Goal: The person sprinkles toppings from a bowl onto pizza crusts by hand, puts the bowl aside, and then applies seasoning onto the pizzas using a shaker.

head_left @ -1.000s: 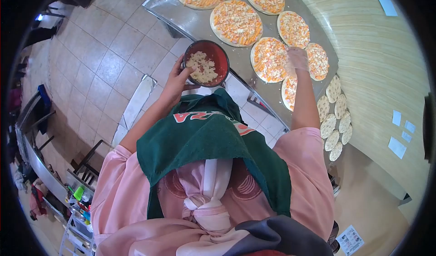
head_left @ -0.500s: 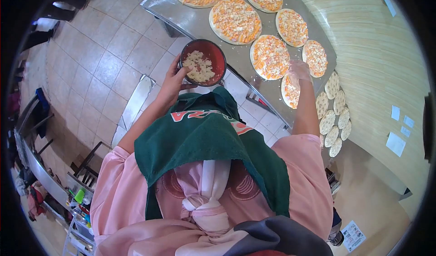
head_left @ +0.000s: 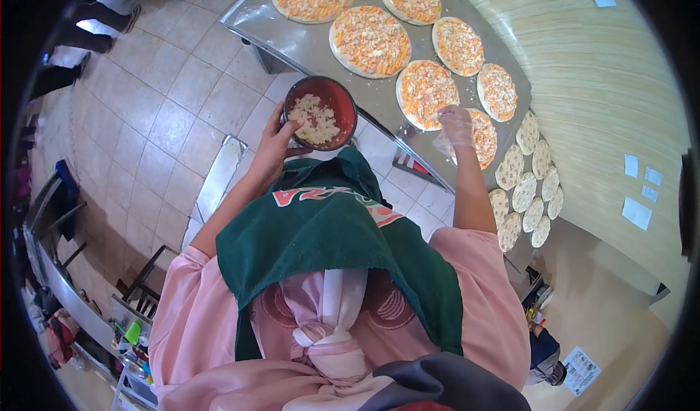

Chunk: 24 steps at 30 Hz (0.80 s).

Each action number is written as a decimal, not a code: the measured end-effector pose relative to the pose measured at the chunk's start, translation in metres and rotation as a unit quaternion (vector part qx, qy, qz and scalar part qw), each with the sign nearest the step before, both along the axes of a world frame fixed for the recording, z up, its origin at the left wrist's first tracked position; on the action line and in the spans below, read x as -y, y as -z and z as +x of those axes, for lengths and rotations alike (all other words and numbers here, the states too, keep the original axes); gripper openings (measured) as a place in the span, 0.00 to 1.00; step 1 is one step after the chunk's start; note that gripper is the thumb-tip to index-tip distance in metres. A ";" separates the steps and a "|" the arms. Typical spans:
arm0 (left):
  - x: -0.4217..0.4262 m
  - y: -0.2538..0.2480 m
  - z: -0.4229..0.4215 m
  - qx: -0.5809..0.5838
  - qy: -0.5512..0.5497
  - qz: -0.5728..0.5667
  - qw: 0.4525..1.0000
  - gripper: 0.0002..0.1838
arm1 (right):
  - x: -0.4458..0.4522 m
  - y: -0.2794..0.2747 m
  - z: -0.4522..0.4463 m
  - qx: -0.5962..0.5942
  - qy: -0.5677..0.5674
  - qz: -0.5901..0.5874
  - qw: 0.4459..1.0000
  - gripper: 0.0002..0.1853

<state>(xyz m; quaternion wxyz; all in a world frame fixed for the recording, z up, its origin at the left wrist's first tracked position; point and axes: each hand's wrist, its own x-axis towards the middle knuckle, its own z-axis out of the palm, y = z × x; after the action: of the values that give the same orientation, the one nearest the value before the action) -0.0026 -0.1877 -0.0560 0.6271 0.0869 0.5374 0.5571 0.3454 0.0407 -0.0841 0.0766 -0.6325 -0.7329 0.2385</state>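
My left hand (head_left: pixel 279 137) grips a bowl (head_left: pixel 344 102), dark outside and red inside, with the thumb over its rim. Pale crumbly cheese (head_left: pixel 313 119) lies in the bowl. In a clear plastic glove, my right hand (head_left: pixel 456 124) hovers at the edge of a pizza (head_left: pixel 426 94) topped with orange and white bits. Its fingers are curled together and point down; what they hold, if anything, is hidden. A nearer pizza (head_left: pixel 484 143) lies partly behind that hand and wrist.
Several more topped pizzas (head_left: pixel 370 41) lie on the metal table (head_left: pixel 292 36). Plain flat bases (head_left: pixel 523 191) sit at its right end, beside a pale wall (head_left: pixel 583 76). Legs of other people (head_left: pixel 102 25) show at upper left. A person (head_left: pixel 543 356) is at lower right.
My right hand has moved left, from above the nearer pizza to the edge of the neighbouring one. The bowl stays in my left hand, slightly lower and further left in view.
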 end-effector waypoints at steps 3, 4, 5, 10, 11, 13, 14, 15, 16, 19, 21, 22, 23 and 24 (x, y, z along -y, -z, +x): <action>0.005 -0.002 -0.003 -0.008 -0.006 -0.003 1.000 0.37 | -0.009 0.027 0.004 0.006 -0.013 0.001 1.000 0.12; 0.007 -0.003 -0.005 -0.009 -0.007 -0.001 1.000 0.37 | -0.008 0.027 -0.001 -0.063 0.018 -0.055 0.996 0.11; 0.010 -0.004 -0.006 -0.007 -0.009 -0.003 1.000 0.37 | -0.007 0.025 -0.003 -0.131 0.049 -0.110 0.984 0.10; 0.019 -0.003 -0.011 -0.003 -0.019 -0.004 1.000 0.37 | -0.021 0.046 -0.025 -0.060 -0.075 0.013 0.995 0.07; 0.021 -0.005 -0.012 -0.004 -0.022 -0.005 1.000 0.37 | -0.022 0.044 -0.033 0.000 -0.098 0.063 0.993 0.07; 0.026 -0.006 -0.015 -0.008 -0.030 -0.006 1.000 0.37 | -0.024 0.039 -0.045 0.023 -0.134 0.095 0.986 0.07; 0.028 -0.004 -0.017 -0.009 -0.035 -0.006 0.999 0.37 | -0.028 0.042 -0.048 0.048 -0.166 0.128 0.977 0.07; 0.030 -0.003 -0.018 -0.010 -0.041 -0.006 0.999 0.37 | -0.034 0.043 -0.050 0.047 -0.170 0.128 0.976 0.07; 0.032 -0.001 -0.019 -0.011 -0.043 -0.006 0.999 0.37 | -0.040 0.044 -0.051 0.045 -0.179 0.112 0.976 0.07; 0.038 0.000 -0.022 -0.014 -0.065 -0.011 0.998 0.38 | -0.052 0.046 -0.053 -0.012 -0.233 0.178 0.956 0.07; 0.040 -0.002 -0.024 -0.007 -0.061 -0.008 0.998 0.38 | -0.065 0.043 -0.063 0.040 -0.106 0.098 0.989 0.05; 0.041 -0.002 -0.025 -0.010 -0.064 -0.008 0.998 0.38 | -0.072 0.042 -0.069 -0.015 -0.023 0.017 0.999 0.04; 0.042 -0.003 -0.025 -0.009 -0.066 -0.013 0.998 0.38 | -0.077 0.046 -0.070 -0.017 -0.025 0.017 0.999 0.04; 0.042 -0.004 -0.026 -0.009 -0.066 -0.016 0.998 0.38 | -0.082 0.050 -0.071 0.043 -0.057 0.071 0.995 0.04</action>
<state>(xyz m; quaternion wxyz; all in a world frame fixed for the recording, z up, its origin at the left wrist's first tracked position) -0.0283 -0.2297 -0.0522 0.5853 0.0457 0.5567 0.5878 0.2742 0.1228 -0.1343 0.0758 -0.5924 -0.7855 0.1624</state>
